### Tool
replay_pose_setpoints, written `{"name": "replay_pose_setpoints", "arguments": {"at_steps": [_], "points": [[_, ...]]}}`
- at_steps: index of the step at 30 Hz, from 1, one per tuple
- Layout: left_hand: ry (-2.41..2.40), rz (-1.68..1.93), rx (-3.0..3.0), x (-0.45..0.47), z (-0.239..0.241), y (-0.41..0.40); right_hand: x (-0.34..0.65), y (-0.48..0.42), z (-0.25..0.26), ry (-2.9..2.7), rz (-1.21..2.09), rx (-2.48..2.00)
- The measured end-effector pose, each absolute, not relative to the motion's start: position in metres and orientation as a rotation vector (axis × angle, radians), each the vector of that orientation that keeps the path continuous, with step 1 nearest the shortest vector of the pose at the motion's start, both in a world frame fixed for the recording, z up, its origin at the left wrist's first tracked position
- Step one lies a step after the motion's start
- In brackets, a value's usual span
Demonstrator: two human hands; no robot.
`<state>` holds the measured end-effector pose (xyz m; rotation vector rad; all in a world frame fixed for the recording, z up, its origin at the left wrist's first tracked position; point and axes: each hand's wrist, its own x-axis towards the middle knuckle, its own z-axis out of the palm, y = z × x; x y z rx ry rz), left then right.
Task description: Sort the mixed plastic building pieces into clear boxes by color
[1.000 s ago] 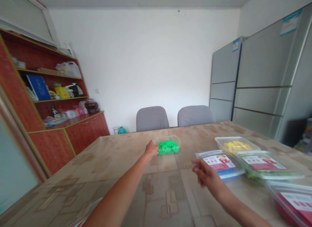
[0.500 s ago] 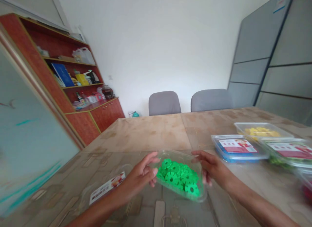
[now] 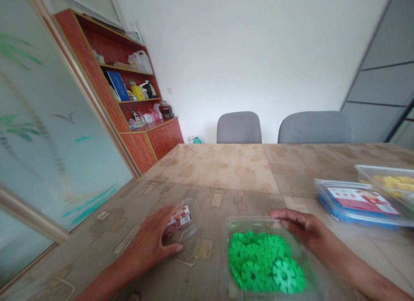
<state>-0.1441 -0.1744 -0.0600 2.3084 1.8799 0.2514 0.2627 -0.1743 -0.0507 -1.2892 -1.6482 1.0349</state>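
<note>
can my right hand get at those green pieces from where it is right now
Probably yes: your right hand is at the clear tub's far right side, and no lid shows over the green pieces. Your left hand is off to the side, at the labelled lid.

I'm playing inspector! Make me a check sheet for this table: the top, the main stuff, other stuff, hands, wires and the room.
Surface: table with a patterned brown-and-beige top.
Main things: open clear box of green notched discs; clear lid with a printed label, to its left.
Clutter: lidded blue box; yellow box, cut off by the picture's edge.
Hands: left hand over the lid, thumb spread; right hand at the clear box's far right corner, grip unclear.
Cables: nothing seen.
Surroundings: grey chairs, red-brown shelves, frosted palm-tree panel.
</note>
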Motion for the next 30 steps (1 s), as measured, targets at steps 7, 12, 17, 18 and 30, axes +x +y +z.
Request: {"name": "replay_pose_setpoints", "arguments": {"at_steps": [7, 12, 17, 18, 30], "points": [[1.994, 0.130, 2.288, -0.152, -0.060, -0.161, 0.263, -0.179, -0.056, -1.746, 1.136, -1.230], [1.974, 0.226, 2.320, -0.176, -0.060, -0.147, 0.262, -0.184, -0.052, -1.891, 0.980, -1.244], [1.649, 0.488, 2.352, -0.154, -0.038, -0.164, 0.271, -0.183, -0.036, -1.898, 0.736, -1.353], [1.535, 0.529, 2.369, -0.140, -0.031, -0.173, 0.274, -0.181, -0.033, -1.827, 0.730, -1.378], [1.108, 0.099, 2.612, 0.020, -0.026, -0.198, 0.276, -0.200, -0.023, -1.729, 0.898, -1.582]]}}
